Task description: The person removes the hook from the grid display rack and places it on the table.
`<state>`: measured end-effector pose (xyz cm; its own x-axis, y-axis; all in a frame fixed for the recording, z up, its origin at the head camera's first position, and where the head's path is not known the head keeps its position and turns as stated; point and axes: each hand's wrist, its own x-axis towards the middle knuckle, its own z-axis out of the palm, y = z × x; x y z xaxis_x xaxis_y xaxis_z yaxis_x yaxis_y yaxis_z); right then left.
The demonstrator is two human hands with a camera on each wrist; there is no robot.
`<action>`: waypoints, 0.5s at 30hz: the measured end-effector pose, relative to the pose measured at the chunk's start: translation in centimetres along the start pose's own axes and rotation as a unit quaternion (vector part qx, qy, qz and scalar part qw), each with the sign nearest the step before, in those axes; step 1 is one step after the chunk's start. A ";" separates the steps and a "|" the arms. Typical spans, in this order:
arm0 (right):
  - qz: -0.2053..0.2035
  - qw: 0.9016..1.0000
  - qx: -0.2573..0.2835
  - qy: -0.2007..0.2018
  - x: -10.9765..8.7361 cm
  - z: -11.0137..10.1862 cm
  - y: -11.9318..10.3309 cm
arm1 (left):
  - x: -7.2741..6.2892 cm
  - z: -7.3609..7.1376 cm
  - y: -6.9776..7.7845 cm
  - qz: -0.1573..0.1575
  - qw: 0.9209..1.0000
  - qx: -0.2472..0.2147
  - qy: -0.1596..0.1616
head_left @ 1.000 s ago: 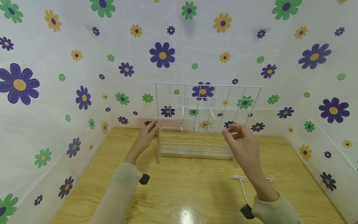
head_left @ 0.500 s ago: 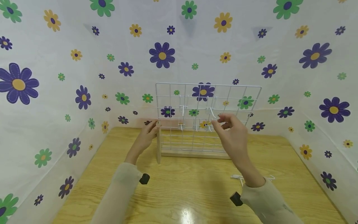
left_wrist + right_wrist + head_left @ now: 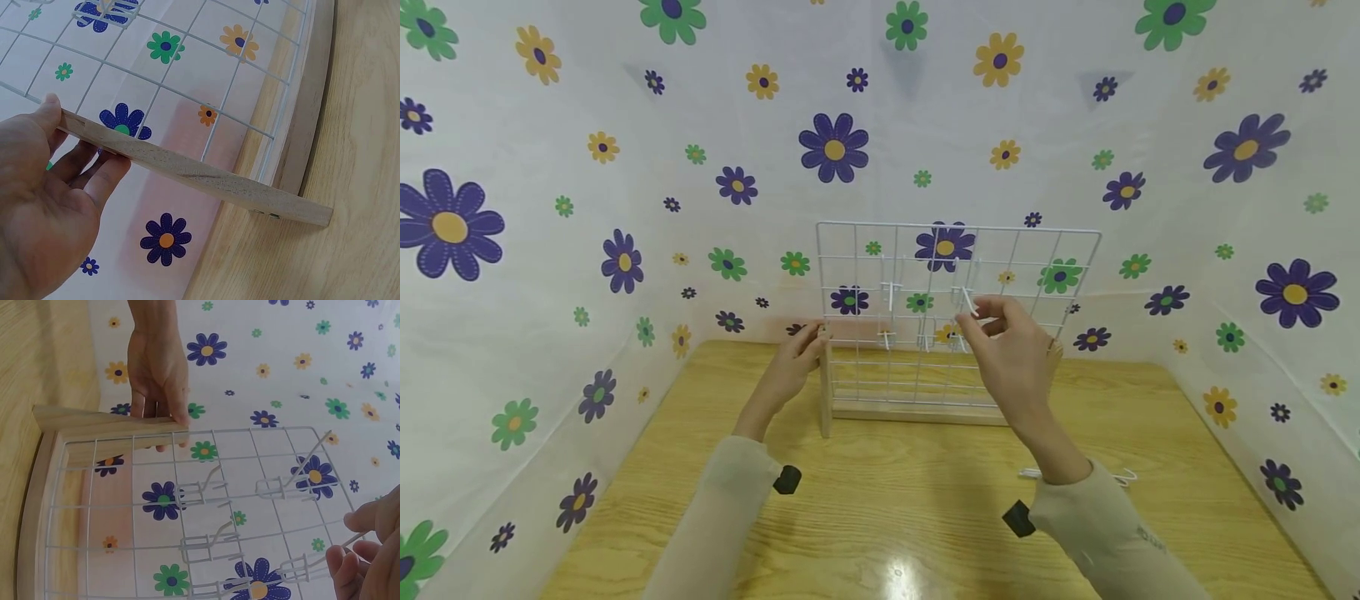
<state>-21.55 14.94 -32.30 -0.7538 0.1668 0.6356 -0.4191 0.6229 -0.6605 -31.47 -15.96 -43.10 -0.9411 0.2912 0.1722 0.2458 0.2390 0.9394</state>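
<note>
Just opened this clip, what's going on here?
A person is working with both hands at a white wire grid set in a wooden stand on a table. The left hand grips the stand's left upright. The right hand has its thumb and fingers at the prong of the upper right hook, though a firm pinch can't be made out. Five hooks hang on the grid in all. White wire pieces lie on the table, partly hidden by the right arm.

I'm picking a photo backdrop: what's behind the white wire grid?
A flowered white sheet and a strip of wood-grain table; whatever lies behind the right hand there is covered.
</note>
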 end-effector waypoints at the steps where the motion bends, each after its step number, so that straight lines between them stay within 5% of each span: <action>1: 0.001 1.000 0.001 -0.001 0.0 0.0 0.1 | 0.0 0.0 0.0 0.000 1.000 0.001 0.000; 15: -0.017 0.999 0.012 0.025 0.3 0.5 0.4 | 0.0 0.1 0.1 0.003 1.000 -0.007 -0.003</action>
<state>-22.19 14.82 -32.62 -0.7134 0.1846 0.6760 -0.4564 0.6097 -0.6481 -31.44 -15.87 -43.02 -0.9381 0.2976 0.1773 0.2493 0.2248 0.9420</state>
